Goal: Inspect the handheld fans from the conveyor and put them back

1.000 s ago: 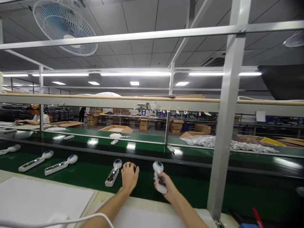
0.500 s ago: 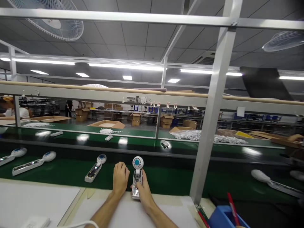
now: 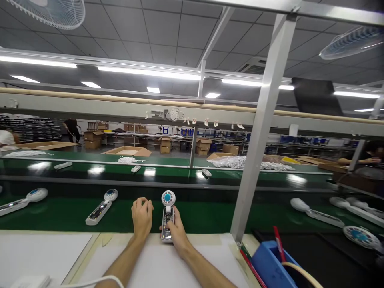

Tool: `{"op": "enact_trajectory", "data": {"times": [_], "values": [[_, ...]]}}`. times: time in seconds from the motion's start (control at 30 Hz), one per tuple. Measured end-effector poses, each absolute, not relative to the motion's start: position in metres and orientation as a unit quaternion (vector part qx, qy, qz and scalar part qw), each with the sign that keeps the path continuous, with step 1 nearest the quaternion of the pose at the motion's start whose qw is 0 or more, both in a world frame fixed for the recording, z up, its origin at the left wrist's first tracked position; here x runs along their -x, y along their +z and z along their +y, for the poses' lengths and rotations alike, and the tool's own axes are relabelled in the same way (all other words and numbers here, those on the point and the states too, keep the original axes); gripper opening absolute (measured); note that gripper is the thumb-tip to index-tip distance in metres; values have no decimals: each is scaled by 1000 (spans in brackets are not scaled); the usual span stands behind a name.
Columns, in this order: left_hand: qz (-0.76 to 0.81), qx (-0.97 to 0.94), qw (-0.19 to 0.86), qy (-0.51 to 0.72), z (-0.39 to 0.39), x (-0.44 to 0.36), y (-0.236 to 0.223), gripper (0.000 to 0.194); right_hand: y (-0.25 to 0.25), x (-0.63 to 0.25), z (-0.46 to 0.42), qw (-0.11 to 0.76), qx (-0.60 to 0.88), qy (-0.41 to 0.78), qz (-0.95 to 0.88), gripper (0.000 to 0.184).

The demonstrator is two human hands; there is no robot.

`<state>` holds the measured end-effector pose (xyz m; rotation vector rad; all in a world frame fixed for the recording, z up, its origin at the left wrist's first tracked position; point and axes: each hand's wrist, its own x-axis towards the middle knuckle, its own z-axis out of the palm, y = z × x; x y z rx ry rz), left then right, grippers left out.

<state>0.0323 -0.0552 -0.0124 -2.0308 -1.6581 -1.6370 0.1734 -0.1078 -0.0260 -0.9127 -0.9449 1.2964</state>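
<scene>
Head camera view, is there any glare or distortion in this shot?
In the head view, the ceiling lights throw glare on the far belt; in the head view, the wide lens makes the steel post lean; the right hand and its white device look fairly sharp.

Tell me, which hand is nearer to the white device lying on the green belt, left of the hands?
Left. The left hand is just to the right of the device, while the right hand is farther right, past the left hand, gripping a second device.
</scene>
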Motion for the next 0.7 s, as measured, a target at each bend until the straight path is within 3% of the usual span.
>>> {"op": "enact_trajectory", "data": {"times": [0.7], "values": [[-550, 658, -25, -514, -56, -30, -10, 40, 2, -179, -119, 568, 386, 628, -366, 83]]}}
